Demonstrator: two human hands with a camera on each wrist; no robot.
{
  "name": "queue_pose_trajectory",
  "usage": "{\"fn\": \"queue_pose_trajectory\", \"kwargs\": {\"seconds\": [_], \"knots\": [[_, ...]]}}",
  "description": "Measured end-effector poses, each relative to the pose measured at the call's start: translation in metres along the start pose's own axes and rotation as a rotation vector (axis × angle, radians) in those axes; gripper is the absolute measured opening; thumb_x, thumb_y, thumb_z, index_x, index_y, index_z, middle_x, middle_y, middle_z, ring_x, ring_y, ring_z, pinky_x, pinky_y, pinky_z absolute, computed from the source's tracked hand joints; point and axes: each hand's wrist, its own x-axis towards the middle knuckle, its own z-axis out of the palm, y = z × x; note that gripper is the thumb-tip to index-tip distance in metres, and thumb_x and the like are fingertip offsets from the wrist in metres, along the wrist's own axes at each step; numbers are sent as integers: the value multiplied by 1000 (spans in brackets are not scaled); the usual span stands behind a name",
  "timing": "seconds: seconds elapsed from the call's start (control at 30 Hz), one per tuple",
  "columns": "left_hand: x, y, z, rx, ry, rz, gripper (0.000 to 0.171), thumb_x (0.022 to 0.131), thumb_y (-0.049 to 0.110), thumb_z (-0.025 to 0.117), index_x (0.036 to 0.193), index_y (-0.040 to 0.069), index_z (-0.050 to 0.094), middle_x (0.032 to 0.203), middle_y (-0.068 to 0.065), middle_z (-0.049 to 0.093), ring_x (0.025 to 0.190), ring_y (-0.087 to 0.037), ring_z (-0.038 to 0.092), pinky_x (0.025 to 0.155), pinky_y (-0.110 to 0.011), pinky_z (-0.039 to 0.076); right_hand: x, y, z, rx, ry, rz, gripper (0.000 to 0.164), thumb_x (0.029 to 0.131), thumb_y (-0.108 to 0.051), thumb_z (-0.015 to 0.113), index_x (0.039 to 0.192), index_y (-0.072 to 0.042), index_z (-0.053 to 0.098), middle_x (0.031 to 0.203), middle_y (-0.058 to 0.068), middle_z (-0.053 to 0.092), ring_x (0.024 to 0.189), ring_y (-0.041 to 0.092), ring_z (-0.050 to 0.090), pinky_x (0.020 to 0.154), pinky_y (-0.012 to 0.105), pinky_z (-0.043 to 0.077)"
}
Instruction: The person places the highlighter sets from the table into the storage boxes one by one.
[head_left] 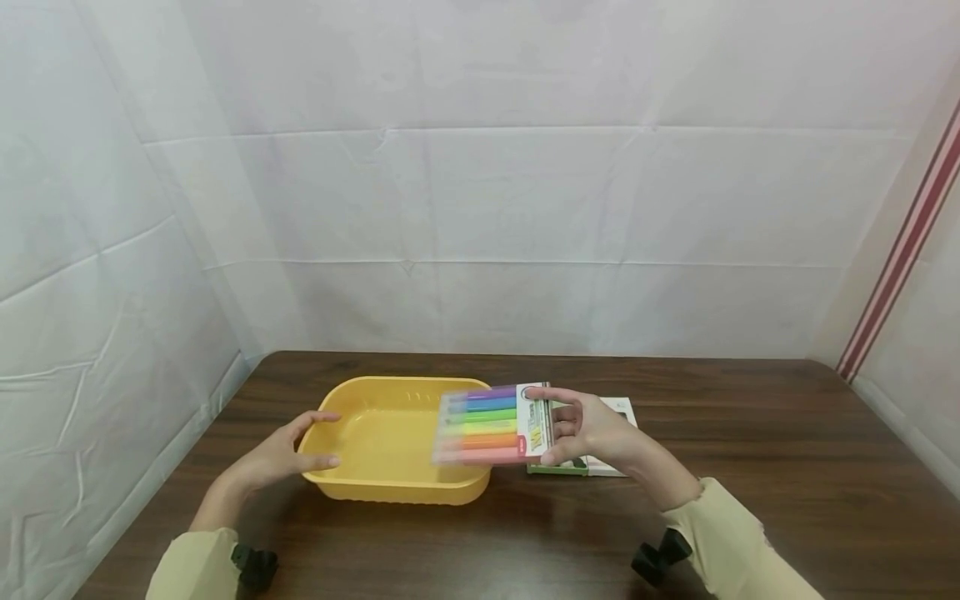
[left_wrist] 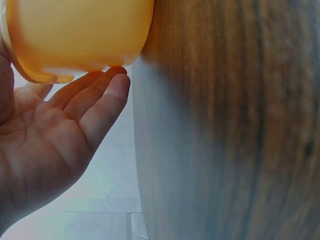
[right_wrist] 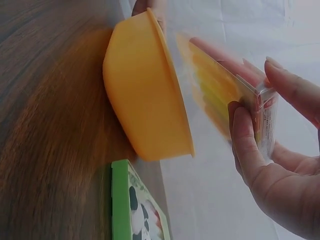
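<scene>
As we read the head view, the marker pack (head_left: 487, 427) sits at the centre of the frame, just below mid-height, between the two hands and directly at the fingertips of the right one. Right hand (head_left: 592, 429), right of centre: grasping the pack by its white-labelled end, thumb on the near edge, forefinger at the far edge. Left hand (head_left: 273, 457), lower left of centre: gripping the left end of the yellow tray (head_left: 375, 446), thumb and forefinger over the rim; in the left wrist view we see other fingers against the outer wall. The pack's free end overlaps the tray's right side in the head view; from the right wrist we note it is raised clear of the rim. We record its colours as purple at the top through to pink at the bottom. Partly behind the right hand, a panda box (head_left: 621, 408) lies on the brown worktop (head_left: 750, 450).
</scene>
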Motion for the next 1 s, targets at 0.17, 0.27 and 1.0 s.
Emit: {"fn": "queue_pose_trajectory", "kwargs": {"seconds": [0.17, 0.27, 1.0], "knots": [[1, 1, 0, -6, 1, -12, 69, 80, 22, 70, 135, 1, 33, 133, -32, 33, 113, -38, 43, 83, -41, 43, 5, -2, 4, 20, 3, 7, 88, 65, 1, 79, 139, -2, 31, 107, 18, 49, 89, 23, 58, 68, 31, 50], [1, 1, 0, -7, -1, -9, 69, 81, 22, 70, 135, 1, 33, 132, -31, 35, 111, -37, 44, 82, -39, 44, 9, -3, 6, 9, 17, 17, 86, 65, 2, 78, 138, -3, 33, 108, 19, 49, 89, 24, 58, 69, 31, 51], [1, 2, 1, 11, 10, -15, 69, 80, 23, 70, 135, 1, 33, 132, -32, 34, 112, -38, 44, 83, -41, 44, 34, -6, 23, -95, 102, 78, 80, 63, 1, 80, 134, -11, 44, 108, 20, 53, 87, 24, 60, 72, 35, 51]]}}
